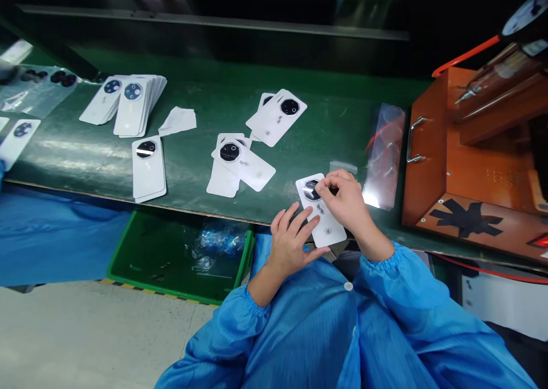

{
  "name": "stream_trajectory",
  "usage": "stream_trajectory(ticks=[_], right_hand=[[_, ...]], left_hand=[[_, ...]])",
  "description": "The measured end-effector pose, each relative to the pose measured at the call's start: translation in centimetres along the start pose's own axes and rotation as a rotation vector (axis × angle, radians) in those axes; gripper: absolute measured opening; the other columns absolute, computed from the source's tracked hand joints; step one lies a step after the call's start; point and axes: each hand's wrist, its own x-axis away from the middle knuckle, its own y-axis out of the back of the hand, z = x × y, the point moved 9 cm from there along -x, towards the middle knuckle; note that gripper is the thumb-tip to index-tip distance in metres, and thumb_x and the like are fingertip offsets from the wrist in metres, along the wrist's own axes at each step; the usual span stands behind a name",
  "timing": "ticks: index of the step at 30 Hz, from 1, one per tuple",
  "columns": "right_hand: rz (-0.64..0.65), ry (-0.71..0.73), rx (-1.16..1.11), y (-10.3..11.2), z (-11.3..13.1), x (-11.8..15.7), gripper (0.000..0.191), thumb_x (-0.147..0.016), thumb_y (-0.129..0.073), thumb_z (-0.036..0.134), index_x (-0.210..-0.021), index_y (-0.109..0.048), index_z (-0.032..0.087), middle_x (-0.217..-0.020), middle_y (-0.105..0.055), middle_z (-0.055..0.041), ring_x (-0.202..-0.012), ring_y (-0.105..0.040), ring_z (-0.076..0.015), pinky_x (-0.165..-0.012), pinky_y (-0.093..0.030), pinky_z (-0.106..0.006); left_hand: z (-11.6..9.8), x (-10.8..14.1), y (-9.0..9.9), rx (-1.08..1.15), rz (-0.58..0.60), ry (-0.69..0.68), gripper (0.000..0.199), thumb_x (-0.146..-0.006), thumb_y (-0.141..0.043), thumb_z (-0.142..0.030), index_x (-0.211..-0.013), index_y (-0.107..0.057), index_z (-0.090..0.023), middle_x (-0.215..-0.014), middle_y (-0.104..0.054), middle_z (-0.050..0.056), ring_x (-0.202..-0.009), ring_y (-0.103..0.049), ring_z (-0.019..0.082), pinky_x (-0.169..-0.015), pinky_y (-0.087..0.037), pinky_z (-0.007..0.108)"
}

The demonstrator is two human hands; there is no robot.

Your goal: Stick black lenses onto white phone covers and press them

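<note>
A white phone-shaped panel (327, 231) with a round black camera piece (311, 190) and dark markings lies at the bench's front edge. Spread fingers of my left hand (291, 239) rest on its left side. At the panel's upper right, my right hand (343, 197) is closed in a pinch by the black circle; what it pinches, if anything, is too small to make out. A small clear strip (343, 167) lies just beyond my right hand.
Similar panels lie in piles on the green bench (205, 106), at centre (257, 172) and left (131, 117). An orange machine (432, 149) stands right, beside a clear sheet (385, 157). Below is a green bin (145, 252). Another person's blue sleeve (55, 235) shows left.
</note>
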Motion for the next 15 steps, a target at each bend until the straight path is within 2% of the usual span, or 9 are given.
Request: stream_trajectory(ticks=[5,15], right_hand=[[-0.048,0.008,0.099,0.18,-0.54,-0.13,0.013,-0.089,-0.064,0.027,-0.080,-0.072,0.021,-0.103,-0.065,-0.0043,-0.108,-0.056,-0.0254,-0.092,-0.034,-0.043],[-0.117,0.064,0.161,0.23,-0.74,0.17,0.014,-0.089,-0.062,0.028,-0.082,-0.071,0.021,-0.102,-0.064,-0.0061,-0.105,-0.056,-0.0258,-0.088,-0.033,-0.042]], left_hand=[[0.02,0.01,0.00,0.009,-0.009,-0.006,0.068,-0.081,-0.071,-0.070,-0.131,-0.067,-0.025,-0.143,-0.065,0.008,-0.145,-0.044,0.033,-0.120,-0.026,0.049],[0.12,0.15,-0.19,0.002,-0.009,0.000,0.068,-0.080,-0.071,-0.070,-0.131,-0.066,-0.026,-0.142,-0.065,0.008,-0.144,-0.045,0.033,-0.119,-0.027,0.049]])
